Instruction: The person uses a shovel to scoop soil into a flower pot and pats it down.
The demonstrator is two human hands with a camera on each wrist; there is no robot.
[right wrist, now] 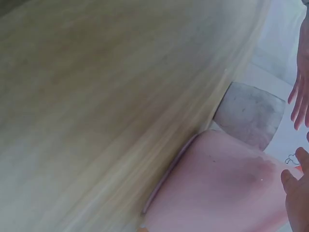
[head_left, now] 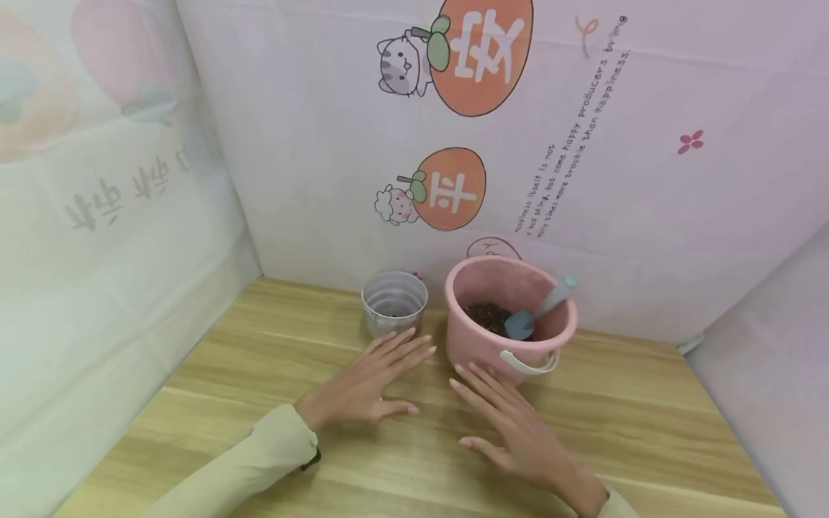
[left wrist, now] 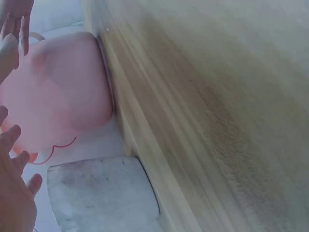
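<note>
A pink bucket (head_left: pixel 469 342) stands upright on the wooden table, dark soil (head_left: pixel 484 315) inside it. Leaning in the bucket is a small blue trowel (head_left: pixel 520 326), its pale handle over the rim. To its left is a grey ribbed metal pot (head_left: pixel 378 322), also seen in the left wrist view as a stained pot (left wrist: pixel 101 193). My left hand (head_left: pixel 365 378) hovers palm down with fingers spread just in front of the pot. Fingers extended, my right hand (head_left: pixel 514 428) is in front of the bucket, its fingertips overlapping the lower wall. Neither hand holds anything.
The bucket's white handle (head_left: pixel 534 367) hangs down its front right side. Behind both containers rises a white cloth backdrop (head_left: pixel 324 165) with printed fruit and lettering. More cloth (head_left: pixel 129 288) closes off the left side. Wooden tabletop (head_left: pixel 648 417) extends to the right.
</note>
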